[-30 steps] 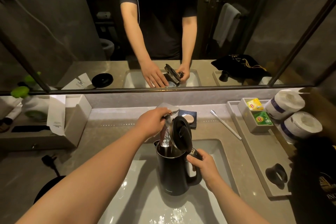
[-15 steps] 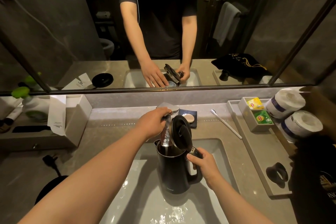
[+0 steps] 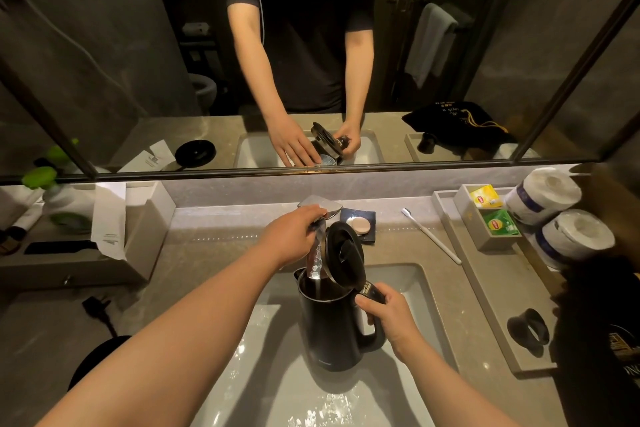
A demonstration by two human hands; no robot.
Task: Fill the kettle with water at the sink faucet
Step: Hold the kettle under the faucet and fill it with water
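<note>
Nothing has moved: right hand [image 3: 389, 317] grips one kettle [image 3: 330, 326], left hand [image 3: 291, 236] closed on faucet [image 3: 320, 206].

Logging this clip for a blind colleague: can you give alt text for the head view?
A right hand holds a black kettle by its handle, lid open, in the sink while water streams in from the faucet, where the left hand rests. A toothbrush lies on the counter.

toothbrush [image 3: 431, 236], soap dish [image 3: 358, 226], toilet rolls [image 3: 561, 215], tea bags [image 3: 493, 211]
</note>
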